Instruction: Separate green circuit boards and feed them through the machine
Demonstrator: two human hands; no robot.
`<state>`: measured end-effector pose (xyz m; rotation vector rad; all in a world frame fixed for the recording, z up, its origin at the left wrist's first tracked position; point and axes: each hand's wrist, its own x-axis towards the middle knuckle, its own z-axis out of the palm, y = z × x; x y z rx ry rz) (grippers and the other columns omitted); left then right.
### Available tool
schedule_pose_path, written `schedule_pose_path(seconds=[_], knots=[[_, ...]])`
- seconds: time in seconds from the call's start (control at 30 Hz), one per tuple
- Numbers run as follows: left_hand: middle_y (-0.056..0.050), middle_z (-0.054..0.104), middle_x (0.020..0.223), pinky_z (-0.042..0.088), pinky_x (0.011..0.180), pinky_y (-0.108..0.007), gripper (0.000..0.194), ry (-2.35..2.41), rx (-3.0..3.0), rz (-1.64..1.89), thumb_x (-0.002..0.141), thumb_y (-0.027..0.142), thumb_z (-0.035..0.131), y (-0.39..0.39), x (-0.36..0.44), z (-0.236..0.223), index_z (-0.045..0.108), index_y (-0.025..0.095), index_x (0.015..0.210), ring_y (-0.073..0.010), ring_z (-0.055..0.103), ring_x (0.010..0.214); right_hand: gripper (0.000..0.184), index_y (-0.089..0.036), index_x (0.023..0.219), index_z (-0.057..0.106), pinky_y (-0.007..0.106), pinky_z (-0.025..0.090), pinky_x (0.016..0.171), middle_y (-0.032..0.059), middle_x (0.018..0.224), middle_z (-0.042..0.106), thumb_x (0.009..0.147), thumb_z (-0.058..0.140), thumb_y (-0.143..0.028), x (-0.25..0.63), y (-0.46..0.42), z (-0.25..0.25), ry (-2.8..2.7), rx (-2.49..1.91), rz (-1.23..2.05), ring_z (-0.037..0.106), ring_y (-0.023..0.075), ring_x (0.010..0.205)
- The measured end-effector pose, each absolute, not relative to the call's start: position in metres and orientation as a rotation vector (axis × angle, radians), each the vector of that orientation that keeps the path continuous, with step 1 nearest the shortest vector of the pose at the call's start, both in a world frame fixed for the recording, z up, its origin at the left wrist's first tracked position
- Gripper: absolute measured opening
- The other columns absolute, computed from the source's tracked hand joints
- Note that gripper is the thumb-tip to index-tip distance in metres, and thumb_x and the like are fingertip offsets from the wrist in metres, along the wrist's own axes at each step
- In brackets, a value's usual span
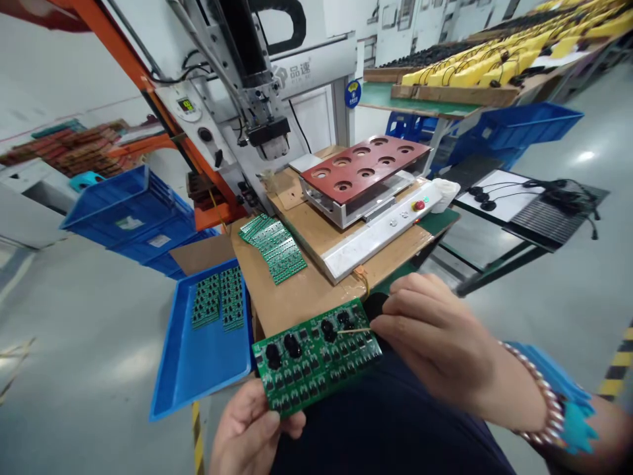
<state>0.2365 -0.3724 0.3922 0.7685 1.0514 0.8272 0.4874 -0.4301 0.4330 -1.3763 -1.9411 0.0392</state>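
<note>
My left hand (254, 429) grips a green circuit board (311, 376) by its lower left corner, thumb on the front face. The board is tilted toward me and carries rows of small dark parts and several glossy black blobs. Between the fingertips of my right hand (435, 330) is a thin wooden stick (353, 330). Its tip reaches a black blob on the board's upper right half. A dark round object (376, 305) shows partly behind my right fingers; I cannot make out what it is.
Green boards (277, 247) lie overlapped on the brown worktable (252, 290). More boards sit in a blue tray (202, 369) at left. Ahead stands a machine with a red fixture plate (366, 168) and a control bar (380, 231). Black cables (564, 194) rest on a side stand.
</note>
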Motion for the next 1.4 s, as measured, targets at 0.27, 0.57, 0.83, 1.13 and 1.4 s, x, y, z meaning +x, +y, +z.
schedule_pose_path(seconds=[0.27, 0.57, 0.83, 1.13, 1.4], knots=[[-0.002, 0.069, 0.057, 0.047, 0.046, -0.025, 0.030, 1.058, 0.760, 0.829, 0.048, 0.032, 0.084, -0.3722, 0.2342, 0.3892, 0.074, 0.019, 0.073, -0.0162, 0.060, 0.049, 0.020, -0.016, 0.093, 0.059, 0.035, 0.032, 0.070, 0.0032, 0.079, 0.051, 0.082, 0.047, -0.004, 0.4861, -0.4295, 0.4326, -1.971, -1.389, 0.080, 0.042, 0.0157, 0.077], [-0.003, 0.069, 0.056, 0.046, 0.046, -0.024, 0.030, 1.042, 0.760, 0.822, 0.048, 0.034, 0.085, -0.3725, 0.2341, 0.3880, 0.074, 0.019, 0.072, -0.0160, 0.059, 0.049, 0.020, -0.015, 0.093, 0.059, 0.034, 0.032, 0.069, 0.0035, 0.080, 0.051, 0.081, 0.048, -0.003, 0.4872, -0.4317, 0.4346, -1.952, -1.388, 0.080, 0.041, 0.0153, 0.077], [-0.002, 0.069, 0.057, 0.047, 0.046, -0.027, 0.030, 1.075, 0.745, 0.830, 0.048, 0.033, 0.084, -0.3741, 0.2347, 0.3903, 0.074, 0.018, 0.072, -0.0178, 0.059, 0.049, 0.018, -0.015, 0.091, 0.059, 0.034, 0.031, 0.070, 0.0034, 0.079, 0.050, 0.081, 0.048, -0.004, 0.4857, -0.4315, 0.4337, -1.987, -1.387, 0.095, 0.041, 0.0155, 0.078], [-0.003, 0.070, 0.058, 0.047, 0.047, -0.026, 0.030, 1.085, 0.751, 0.815, 0.048, 0.033, 0.085, -0.3750, 0.2345, 0.3901, 0.075, 0.020, 0.074, -0.0173, 0.060, 0.050, 0.021, -0.016, 0.094, 0.059, 0.034, 0.032, 0.070, 0.0034, 0.079, 0.051, 0.081, 0.048, -0.004, 0.4852, -0.4331, 0.4346, -1.968, -1.385, 0.052, 0.041, 0.0152, 0.077], [-0.003, 0.068, 0.054, 0.047, 0.047, -0.026, 0.028, 1.055, 0.806, 0.826, 0.050, 0.033, 0.083, -0.3757, 0.2348, 0.3910, 0.075, 0.018, 0.072, -0.0176, 0.059, 0.049, 0.020, -0.014, 0.093, 0.060, 0.035, 0.033, 0.071, 0.0052, 0.079, 0.055, 0.080, 0.049, -0.003, 0.4806, -0.4291, 0.4344, -1.971, -1.359, -0.038, 0.045, 0.0174, 0.080]])
